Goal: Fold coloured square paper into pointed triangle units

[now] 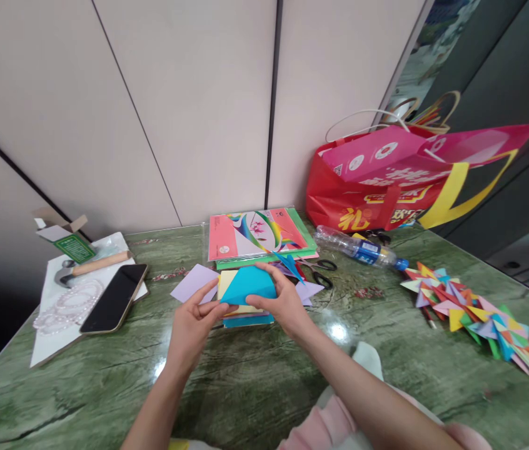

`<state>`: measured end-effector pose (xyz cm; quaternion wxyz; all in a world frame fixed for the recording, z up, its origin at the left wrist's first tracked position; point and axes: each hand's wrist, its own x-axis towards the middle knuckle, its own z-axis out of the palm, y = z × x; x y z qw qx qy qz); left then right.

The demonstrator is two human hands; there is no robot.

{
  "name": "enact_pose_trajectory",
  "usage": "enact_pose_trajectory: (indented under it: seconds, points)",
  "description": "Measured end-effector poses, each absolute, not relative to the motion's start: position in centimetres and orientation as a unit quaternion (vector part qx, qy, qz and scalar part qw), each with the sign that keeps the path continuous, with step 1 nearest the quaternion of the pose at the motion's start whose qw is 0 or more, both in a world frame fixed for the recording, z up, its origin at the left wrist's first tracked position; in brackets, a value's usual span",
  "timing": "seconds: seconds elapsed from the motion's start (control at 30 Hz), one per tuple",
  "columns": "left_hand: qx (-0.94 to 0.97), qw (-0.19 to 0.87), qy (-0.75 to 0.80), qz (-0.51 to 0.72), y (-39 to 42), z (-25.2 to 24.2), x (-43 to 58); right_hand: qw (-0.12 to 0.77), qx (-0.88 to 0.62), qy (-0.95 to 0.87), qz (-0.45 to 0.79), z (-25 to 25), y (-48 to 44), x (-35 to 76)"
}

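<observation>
Between my two hands is a blue sheet of paper (250, 284) with a slanted folded edge, held just over a stack of coloured paper (248, 322). My left hand (195, 315) pinches its lower left corner between thumb and fingers. On the other side, my right hand (283, 300) grips the right edge, thumb in front and fingers behind. Cream paper shows at the upper left of the blue sheet. A lilac sheet (194, 283) lies left of the stack. Black-handled scissors (323, 273) rest behind my right hand, among paper scraps.
Packets of coloured paper (257, 234) lie against the wall. A plastic bottle (362, 249) and a red bag (377, 181) are at the back right, folded paper pieces (475, 315) at the right. Leftward are a phone (114, 299), a hammer (90, 267), beads (70, 306) and a green box (70, 240).
</observation>
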<state>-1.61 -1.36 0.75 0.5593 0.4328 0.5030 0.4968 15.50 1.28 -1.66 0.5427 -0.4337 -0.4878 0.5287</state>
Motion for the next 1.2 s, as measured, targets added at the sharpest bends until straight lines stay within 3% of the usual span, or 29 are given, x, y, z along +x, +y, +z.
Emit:
enact_pose_trajectory:
  seconds: [0.6,0.87,1.2]
  points:
    - [0.459,0.538,0.498,0.502,-1.63,0.35,-2.09,0.529,-0.413,-0.472,0.571,-1.53,1.06,15.35]
    - [0.507,0.52,0.542,0.423,-1.55,1.18,-1.79,0.531,-0.442,-0.453,0.563,-1.5,1.42,15.89]
    - [0.457,0.539,0.522,0.477,-1.17,0.24,-1.81,0.498,-0.428,-0.453,0.602,-1.97,1.11,14.97]
